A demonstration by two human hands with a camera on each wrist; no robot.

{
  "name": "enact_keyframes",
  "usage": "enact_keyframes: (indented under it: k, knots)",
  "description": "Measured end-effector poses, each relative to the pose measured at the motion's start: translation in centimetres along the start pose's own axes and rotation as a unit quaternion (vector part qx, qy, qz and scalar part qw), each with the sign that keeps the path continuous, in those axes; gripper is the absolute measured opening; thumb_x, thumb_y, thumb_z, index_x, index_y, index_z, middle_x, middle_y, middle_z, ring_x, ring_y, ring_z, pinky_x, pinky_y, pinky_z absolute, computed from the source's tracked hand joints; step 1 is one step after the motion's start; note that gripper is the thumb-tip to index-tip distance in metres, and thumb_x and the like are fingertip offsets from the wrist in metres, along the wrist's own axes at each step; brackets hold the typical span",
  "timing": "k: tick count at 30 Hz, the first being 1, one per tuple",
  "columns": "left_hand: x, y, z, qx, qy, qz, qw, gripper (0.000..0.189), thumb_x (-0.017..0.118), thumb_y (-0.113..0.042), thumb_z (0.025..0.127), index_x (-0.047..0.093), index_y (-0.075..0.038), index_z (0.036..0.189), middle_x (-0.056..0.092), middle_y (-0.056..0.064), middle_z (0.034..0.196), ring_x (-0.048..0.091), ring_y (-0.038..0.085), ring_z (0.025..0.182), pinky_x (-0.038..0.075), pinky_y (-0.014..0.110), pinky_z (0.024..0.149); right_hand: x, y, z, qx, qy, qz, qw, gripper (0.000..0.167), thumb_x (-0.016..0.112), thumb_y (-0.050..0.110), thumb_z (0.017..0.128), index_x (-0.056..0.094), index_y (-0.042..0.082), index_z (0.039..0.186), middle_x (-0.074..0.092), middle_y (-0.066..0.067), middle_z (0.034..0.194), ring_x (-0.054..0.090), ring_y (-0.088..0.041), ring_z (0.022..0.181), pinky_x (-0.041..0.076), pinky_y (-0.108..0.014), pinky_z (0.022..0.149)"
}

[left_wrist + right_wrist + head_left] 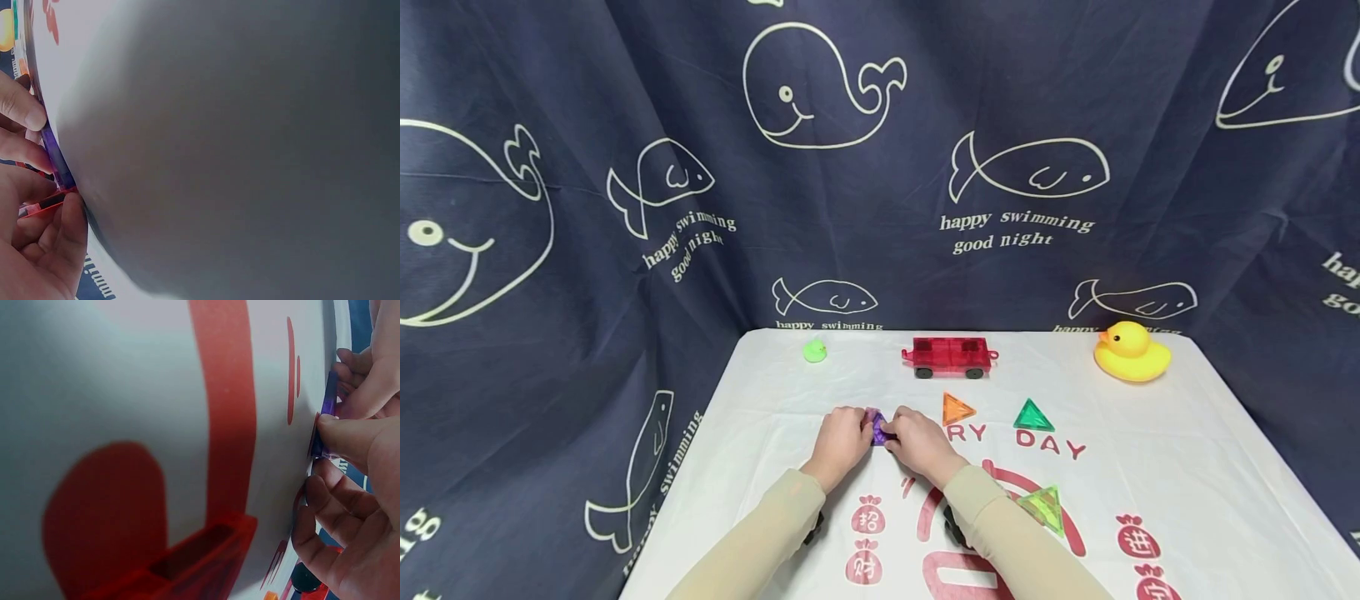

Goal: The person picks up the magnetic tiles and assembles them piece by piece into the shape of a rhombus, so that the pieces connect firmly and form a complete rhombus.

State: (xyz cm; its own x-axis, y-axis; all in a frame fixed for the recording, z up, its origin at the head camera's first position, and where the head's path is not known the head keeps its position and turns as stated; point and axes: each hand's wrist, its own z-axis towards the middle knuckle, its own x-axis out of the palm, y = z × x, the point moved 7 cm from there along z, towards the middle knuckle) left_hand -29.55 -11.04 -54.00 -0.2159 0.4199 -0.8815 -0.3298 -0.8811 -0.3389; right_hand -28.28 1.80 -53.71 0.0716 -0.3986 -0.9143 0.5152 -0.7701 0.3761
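Beige sleeve; right grip pinches translucent purple tile.

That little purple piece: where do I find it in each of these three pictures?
Head: the purple piece is below the middle, between the left hand and right hand.
Left wrist: the purple piece is a narrow strip near the left edge, about halfway down.
Right wrist: the purple piece is toward the right, above mid-height, partly covered.
Shared landmark: the two hands, meeting at it in every view.

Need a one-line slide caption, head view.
Left hand and right hand meet at a purple tile, red toy wagon behind.
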Motion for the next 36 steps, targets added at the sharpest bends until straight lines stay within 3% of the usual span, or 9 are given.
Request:
enact_keyframes:
  k: [8, 19, 36]
  knots:
    - [0.3, 0.3, -0.3, 0.002, 0.022, -0.010, 0.9997, 0.036, 0.077, -0.013, 0.088, 0.049, -0.017, 0.065, 0.047, -0.006, 0.059, 0.045, 0.013, 0.054, 0.039, 0.031, 0.051, 0.1, -0.5, 0.0, 0.013, -0.002, 0.005, 0.9999, 0.033, 0.083, 0.017, 0.090, 0.078, 0.008, 0.121, 0.065, -0.004, 0.097, 0.066, -0.022, 0.085, 0.056, -0.040, 0.076]
    - [0.2, 0.5, -0.9, -0.001, 0.042, -0.034, 0.9985, 0.032, 0.079, -0.010, 0.087, 0.052, -0.016, 0.071, 0.049, -0.005, 0.064, 0.048, 0.014, 0.058, 0.041, 0.031, 0.054, 0.5, -0.5, 0.0, 0.014, -0.008, -0.002, 0.9999, 0.034, 0.083, 0.018, 0.090, 0.078, 0.009, 0.122, 0.066, -0.004, 0.095, 0.066, -0.020, 0.083, 0.056, -0.040, 0.076]
    - [-0.1, 0.8, -1.1, -0.012, 0.074, -0.022, 0.9969, 0.024, 0.076, -0.014, 0.090, 0.056, -0.015, 0.078, 0.055, -0.003, 0.071, 0.051, 0.015, 0.061, 0.046, 0.034, 0.058, 0.5, -0.4, 0.0, -0.001, -0.014, -0.021, 0.9997, 0.035, 0.083, 0.021, 0.090, 0.078, 0.010, 0.123, 0.068, -0.006, 0.100, 0.069, -0.023, 0.088, 0.057, -0.041, 0.080]
